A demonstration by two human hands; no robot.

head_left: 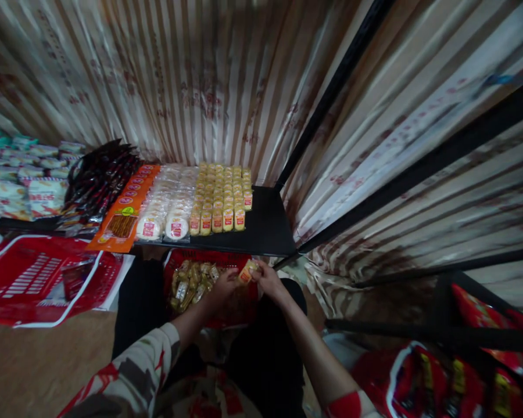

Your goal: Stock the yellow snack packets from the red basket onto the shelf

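Note:
Between my two hands is a small yellow wrapped snack packet with a red-orange label. My right hand pinches its right side, and the fingers of my left hand close on its left edge. Below them, between my knees, a red plastic basket holds many loose gold-wrapped snack packets. Just beyond the basket, similar yellow snack packets stand in tight rows on a black shelf.
Left of the yellow rows are round white wrapped snacks, an orange packet, dark packets and white bags. A red shopping basket is at left. Black frame bars cross a striped curtain; red bags lie lower right.

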